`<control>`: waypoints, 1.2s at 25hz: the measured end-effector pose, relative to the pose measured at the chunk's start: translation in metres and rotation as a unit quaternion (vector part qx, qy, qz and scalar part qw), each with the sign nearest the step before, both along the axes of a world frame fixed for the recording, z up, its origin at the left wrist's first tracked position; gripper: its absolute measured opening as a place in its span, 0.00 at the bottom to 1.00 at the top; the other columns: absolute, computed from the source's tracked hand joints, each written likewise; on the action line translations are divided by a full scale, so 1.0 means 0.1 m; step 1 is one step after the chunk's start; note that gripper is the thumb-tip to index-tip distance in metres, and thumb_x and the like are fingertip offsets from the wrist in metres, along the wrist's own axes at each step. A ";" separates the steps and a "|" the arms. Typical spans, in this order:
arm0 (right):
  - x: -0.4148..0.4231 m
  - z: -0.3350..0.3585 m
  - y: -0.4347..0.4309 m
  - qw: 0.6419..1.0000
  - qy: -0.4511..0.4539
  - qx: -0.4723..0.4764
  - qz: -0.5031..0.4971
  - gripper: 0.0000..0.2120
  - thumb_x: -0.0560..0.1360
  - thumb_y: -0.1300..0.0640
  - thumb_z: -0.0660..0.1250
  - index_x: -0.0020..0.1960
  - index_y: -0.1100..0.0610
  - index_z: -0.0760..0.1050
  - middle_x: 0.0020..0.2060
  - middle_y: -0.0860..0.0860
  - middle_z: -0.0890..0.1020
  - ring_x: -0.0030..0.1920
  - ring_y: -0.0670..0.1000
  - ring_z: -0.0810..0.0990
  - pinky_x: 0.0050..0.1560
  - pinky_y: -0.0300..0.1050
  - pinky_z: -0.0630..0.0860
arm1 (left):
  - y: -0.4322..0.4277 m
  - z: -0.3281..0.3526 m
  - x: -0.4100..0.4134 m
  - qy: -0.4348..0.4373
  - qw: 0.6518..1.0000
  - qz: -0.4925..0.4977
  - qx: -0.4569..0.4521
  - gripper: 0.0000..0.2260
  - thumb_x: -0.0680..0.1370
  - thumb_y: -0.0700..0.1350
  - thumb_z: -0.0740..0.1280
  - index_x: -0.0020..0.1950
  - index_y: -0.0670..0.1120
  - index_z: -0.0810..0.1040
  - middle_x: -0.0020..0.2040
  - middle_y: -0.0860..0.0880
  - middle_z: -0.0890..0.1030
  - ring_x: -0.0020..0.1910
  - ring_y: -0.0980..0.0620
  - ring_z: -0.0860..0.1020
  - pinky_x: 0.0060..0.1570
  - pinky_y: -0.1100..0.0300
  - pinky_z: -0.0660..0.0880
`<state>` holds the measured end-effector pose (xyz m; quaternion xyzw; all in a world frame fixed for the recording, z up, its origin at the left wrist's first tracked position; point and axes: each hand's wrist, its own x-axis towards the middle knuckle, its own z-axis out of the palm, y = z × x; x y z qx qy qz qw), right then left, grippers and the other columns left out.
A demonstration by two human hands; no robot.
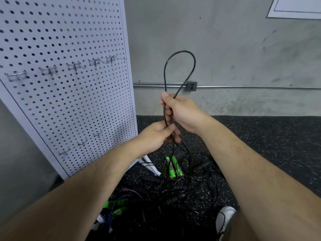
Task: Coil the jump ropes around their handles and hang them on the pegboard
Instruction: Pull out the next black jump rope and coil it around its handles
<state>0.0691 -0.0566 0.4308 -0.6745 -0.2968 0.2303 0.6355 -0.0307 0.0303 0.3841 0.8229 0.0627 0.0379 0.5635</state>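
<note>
Both hands pinch one black rope [164, 73]. The right hand [180, 113] curls round its two strands just under the loop, and the left hand [156, 134] nips them below, thumb against fingers. The loop stands upright before the wall [243, 49], long axis vertical, bend pointing up. Its tails drop into the tangle [173, 186] on the floor [269, 145], where black handles [202, 166] lie. Hold the strands parallel and untwisted, and draw the slack free before winding. At left, the pegboard [78, 105] hooks [48, 69] hang bare.

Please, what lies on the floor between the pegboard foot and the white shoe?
In the head view, a tangled pile of jump ropes lies there, with black ribbed handles and bright green handles, between the pegboard and the white shoe.
</note>
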 end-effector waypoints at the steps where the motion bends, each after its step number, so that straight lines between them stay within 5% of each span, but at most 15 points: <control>1: 0.03 -0.01 -0.02 1.000 -0.008 0.006 -0.010 0.14 0.84 0.48 0.61 0.48 0.57 0.77 0.31 0.49 0.73 0.33 0.48 0.74 0.43 0.47 0.74 | -0.02 0.04 0.02 -0.005 0.999 0.025 -0.019 0.12 0.87 0.46 0.57 0.51 0.46 0.78 0.41 0.50 0.86 0.53 0.48 0.84 0.64 0.44 0.76; 4: 0.04 -0.03 -0.16 0.997 -0.053 -0.033 0.044 0.18 0.79 0.42 0.66 0.55 0.58 0.75 0.40 0.51 0.80 0.39 0.55 0.78 0.56 0.50 0.74 | 0.04 0.17 0.02 -0.041 0.997 0.068 -0.012 0.13 0.86 0.48 0.57 0.51 0.45 0.78 0.41 0.49 0.86 0.48 0.47 0.85 0.61 0.40 0.77; 8: 0.00 -0.16 -0.35 0.945 -0.147 -0.251 0.147 0.18 0.77 0.47 0.71 0.66 0.50 0.78 0.61 0.43 0.81 0.59 0.45 0.77 0.67 0.43 0.67 | 0.16 0.39 0.06 -0.114 0.979 0.159 -0.054 0.12 0.86 0.48 0.58 0.51 0.46 0.79 0.41 0.49 0.86 0.45 0.49 0.85 0.53 0.51 0.81; 10: 0.00 -0.26 -0.34 0.927 -0.209 -0.284 0.128 0.09 0.79 0.50 0.69 0.57 0.50 0.83 0.54 0.46 0.85 0.54 0.45 0.80 0.62 0.46 0.74 | 0.23 0.47 0.06 -0.147 0.968 0.171 -0.109 0.11 0.86 0.46 0.58 0.52 0.43 0.78 0.41 0.47 0.86 0.43 0.48 0.85 0.47 0.55 0.82; 12: -0.01 -0.30 -0.28 0.945 -0.200 -0.239 0.098 0.08 0.81 0.53 0.67 0.55 0.54 0.83 0.48 0.49 0.86 0.46 0.47 0.80 0.52 0.50 0.79 | 0.28 0.49 0.06 -0.160 0.964 0.173 -0.124 0.11 0.86 0.46 0.58 0.52 0.43 0.77 0.42 0.46 0.85 0.44 0.46 0.85 0.44 0.56 0.81; 16: -0.12 -0.21 -0.19 0.969 -0.103 -0.165 0.152 0.13 0.76 0.63 0.72 0.60 0.56 0.79 0.47 0.49 0.83 0.45 0.44 0.79 0.46 0.38 0.76 | 0.31 0.47 0.05 -0.189 0.953 0.196 -0.134 0.11 0.86 0.46 0.58 0.51 0.43 0.77 0.41 0.45 0.84 0.40 0.49 0.85 0.39 0.59 0.79; 19: -0.20 -0.23 -0.14 0.957 -0.146 -0.205 0.146 0.13 0.74 0.51 0.76 0.57 0.52 0.82 0.49 0.45 0.85 0.44 0.39 0.79 0.43 0.28 0.72 | 0.41 0.50 0.03 -0.202 0.945 0.208 -0.148 0.11 0.86 0.47 0.58 0.51 0.44 0.77 0.39 0.48 0.84 0.41 0.49 0.84 0.44 0.54 0.80; 23: -0.31 -0.34 -0.01 0.955 -0.184 -0.204 0.107 0.10 0.77 0.48 0.72 0.47 0.55 0.81 0.30 0.42 0.77 0.28 0.38 0.72 0.31 0.32 0.68 | 0.41 0.44 0.01 -0.188 0.954 0.180 -0.148 0.12 0.86 0.47 0.58 0.51 0.43 0.77 0.39 0.48 0.85 0.41 0.49 0.84 0.47 0.52 0.79; 27: -0.30 -0.20 0.00 0.944 -0.236 -0.219 0.071 0.09 0.84 0.52 0.61 0.57 0.55 0.76 0.41 0.46 0.80 0.32 0.45 0.81 0.32 0.35 0.75 | 0.48 0.40 0.04 -0.165 0.957 0.192 -0.141 0.18 0.86 0.56 0.55 0.56 0.45 0.78 0.50 0.47 0.86 0.51 0.49 0.85 0.54 0.50 0.78; 30: -0.22 0.01 -0.05 0.967 -0.219 -0.130 0.025 0.07 0.84 0.54 0.60 0.56 0.53 0.76 0.45 0.48 0.82 0.31 0.45 0.82 0.40 0.43 0.79 | 0.44 0.24 -0.06 -0.075 0.988 0.076 -0.108 0.24 0.85 0.61 0.49 0.63 0.49 0.78 0.53 0.51 0.86 0.55 0.50 0.83 0.64 0.47 0.74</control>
